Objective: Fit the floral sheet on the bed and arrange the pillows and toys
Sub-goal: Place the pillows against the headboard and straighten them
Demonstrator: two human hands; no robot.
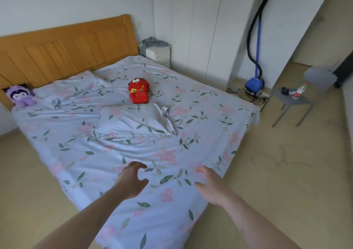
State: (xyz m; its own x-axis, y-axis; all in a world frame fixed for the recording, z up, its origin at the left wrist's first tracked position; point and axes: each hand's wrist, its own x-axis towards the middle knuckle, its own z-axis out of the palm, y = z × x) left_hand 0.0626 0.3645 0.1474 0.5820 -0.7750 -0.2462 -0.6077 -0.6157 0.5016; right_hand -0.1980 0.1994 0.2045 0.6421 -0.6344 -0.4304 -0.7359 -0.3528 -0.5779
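The floral sheet (pixel 200 115), pale blue with pink flowers and green leaves, covers the bed and is wrinkled in the middle. One floral pillow (pixel 133 122) lies mid-bed; another pillow (pixel 76 85) lies near the wooden headboard (pixel 66 48). A red plush toy (pixel 138 90) sits beyond the middle pillow. A purple plush toy (pixel 20 96) leans at the headboard's left end. My left hand (pixel 131 180) and my right hand (pixel 212 187) hover over the sheet near the bed's foot corner, fingers loosely curled, holding nothing.
A white nightstand (pixel 158 55) with grey cloth on top stands right of the headboard, beside white wardrobes (pixel 200 29). A blue vacuum cleaner (pixel 255 84) with cables stands by the wall. A grey side table (pixel 292 100) carries a bottle (pixel 300 90). Bare floor surrounds the bed.
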